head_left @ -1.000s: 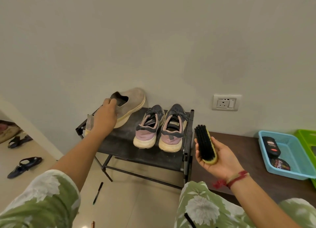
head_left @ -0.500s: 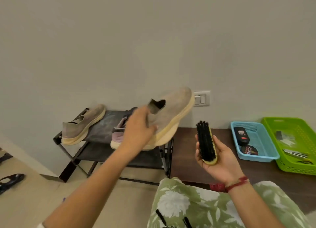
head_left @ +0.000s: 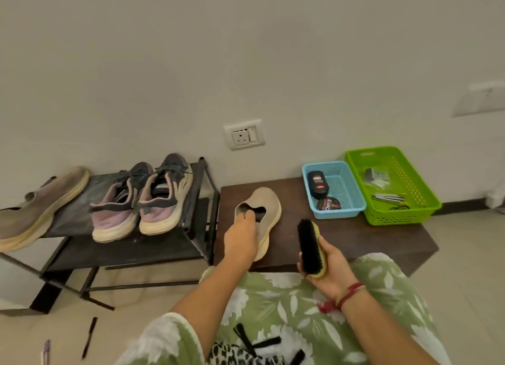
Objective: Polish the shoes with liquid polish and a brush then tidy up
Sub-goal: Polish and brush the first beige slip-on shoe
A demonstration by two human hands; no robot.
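The left hand (head_left: 241,241) grips the beige shoe (head_left: 270,204) by its collar, fingers (head_left: 246,214) seemingly hooked inside, as it sits on the dark desk (head_left: 360,236), while the right hand (head_left: 332,271) curls its fingers round the black-bristled brush (head_left: 310,245) just beside it.

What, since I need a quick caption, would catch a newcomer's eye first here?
The left hand gripping a beige shoe by its opening at the dark bench, and the right hand holding a black-bristled brush beside it. A blue basket and a green basket sit at the bench's far right.
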